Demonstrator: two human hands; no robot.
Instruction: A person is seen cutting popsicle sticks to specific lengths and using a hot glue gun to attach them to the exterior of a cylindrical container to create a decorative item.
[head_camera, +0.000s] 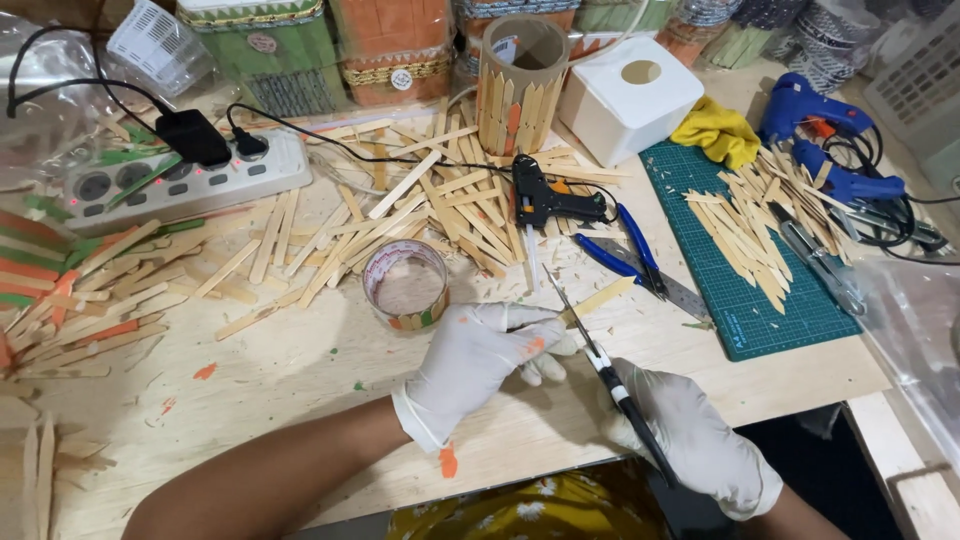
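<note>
- We find the left hand (480, 360), in a white glove spotted with orange, closed in a pinch on a flat wooden stick (598, 299) that it presses to the wooden table (300, 370)
- We find the right hand (690, 435), also gloved in white, wrapped around the dark handle of a thin craft knife (600, 365); the blade tip lies across the stick, just beside the left fingertips
- The stick lies near the table's front edge, angled up to the right, its far end close to the blue-handled pliers (630, 250)
- Just left of the left hand stands a roll of clear tape (405, 285)
- Beyond it, a loose heap of plain sticks (420, 200) covers mid-table, with a black glue gun (545, 200) lying on it
- Behind the heap stands a stick-clad cylinder (520, 85), and a white square box (630, 95) beside it
- To the right lies a green cutting mat (760, 310) bearing more sticks, with a yellow cloth (715, 130) and a blue glue gun (810, 115) at its far end
- At far left sits a grey power strip (180, 180)
</note>
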